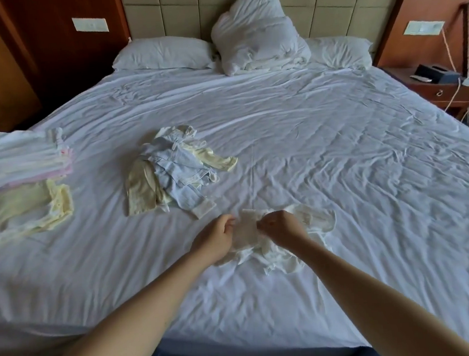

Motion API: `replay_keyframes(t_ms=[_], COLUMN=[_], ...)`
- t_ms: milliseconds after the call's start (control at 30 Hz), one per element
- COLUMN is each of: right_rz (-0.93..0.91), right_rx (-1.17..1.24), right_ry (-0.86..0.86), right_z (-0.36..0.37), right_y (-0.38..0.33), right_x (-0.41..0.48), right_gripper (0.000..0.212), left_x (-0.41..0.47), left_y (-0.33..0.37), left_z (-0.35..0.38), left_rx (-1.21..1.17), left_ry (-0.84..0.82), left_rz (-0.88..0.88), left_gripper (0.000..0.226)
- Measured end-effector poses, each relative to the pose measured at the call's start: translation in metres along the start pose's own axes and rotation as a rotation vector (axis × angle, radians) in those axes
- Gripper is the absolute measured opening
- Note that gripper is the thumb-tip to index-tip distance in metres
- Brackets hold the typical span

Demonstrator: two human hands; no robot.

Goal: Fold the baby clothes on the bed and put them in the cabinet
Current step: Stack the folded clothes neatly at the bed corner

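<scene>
The white baby garment (316, 219) lay crumpled on the bed sheet (352, 144). Its far edge was pinched by the left hand (216, 240) and the right hand (281, 229), close together, fingers curled on the cloth. The held edge ran from side to side between them. Most of the cloth was bunched to the right of the grip, so the right hand was nearer to it. A pile of unfolded clothes (175, 166) was seen beyond the left hand, and a folded stack (19, 159) far to its left.

The bed (339, 154) bears pillows (163, 53), a bunched duvet (257, 31), folded clothes (19, 159), a loose heap (175, 166) and a white garment (315, 220).
</scene>
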State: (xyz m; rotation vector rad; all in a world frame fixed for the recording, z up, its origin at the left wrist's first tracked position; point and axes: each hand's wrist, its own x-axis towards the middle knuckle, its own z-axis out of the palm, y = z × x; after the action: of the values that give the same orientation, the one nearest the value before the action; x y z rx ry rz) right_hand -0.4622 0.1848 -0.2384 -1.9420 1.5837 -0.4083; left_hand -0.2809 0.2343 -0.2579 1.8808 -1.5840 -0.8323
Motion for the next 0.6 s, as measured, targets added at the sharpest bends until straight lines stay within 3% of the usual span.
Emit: replay_keyframes(t_ms=[100,200,267,367,400,500,600], right_rz=[0.135,0.235,0.229,0.145,0.104,-0.064,-0.156], right_rx=[0.486,0.854,0.919,0.661,0.525,0.117,-0.206], right_ry=[0.241,0.357,0.369,0.267,0.230,0.141,0.050], right_z=[-0.024,-0.048,-0.057,-0.050,-0.046,-0.039,-0.030], right_y=[0.003,0.008,0.018,0.034,0.037,0.028,0.019], right_x=[0.006,0.010,0.015,0.024,0.026,0.029,0.037], right_gripper=[0.024,0.024,0.049,0.082,0.078,0.041,0.033], left_x=[0.007,0.012,0.015,0.017,0.018,0.017,0.019], left_y=[0.009,0.019,0.021,0.022,0.023,0.024,0.023], left_z=[-0.001,0.002,0.007,0.017,0.019,0.026,0.027], left_rx=[-0.031,0.017,0.047,0.092,0.105,0.113,0.131], left_ry=[0.085,0.008,-0.070,-0.139,-0.149,-0.162,-0.149], left_rz=[0.009,-0.009,-0.013,-0.013,-0.006,0.024,0.037], left_gripper=[0.034,0.038,0.042,0.041,0.038,0.034,0.034])
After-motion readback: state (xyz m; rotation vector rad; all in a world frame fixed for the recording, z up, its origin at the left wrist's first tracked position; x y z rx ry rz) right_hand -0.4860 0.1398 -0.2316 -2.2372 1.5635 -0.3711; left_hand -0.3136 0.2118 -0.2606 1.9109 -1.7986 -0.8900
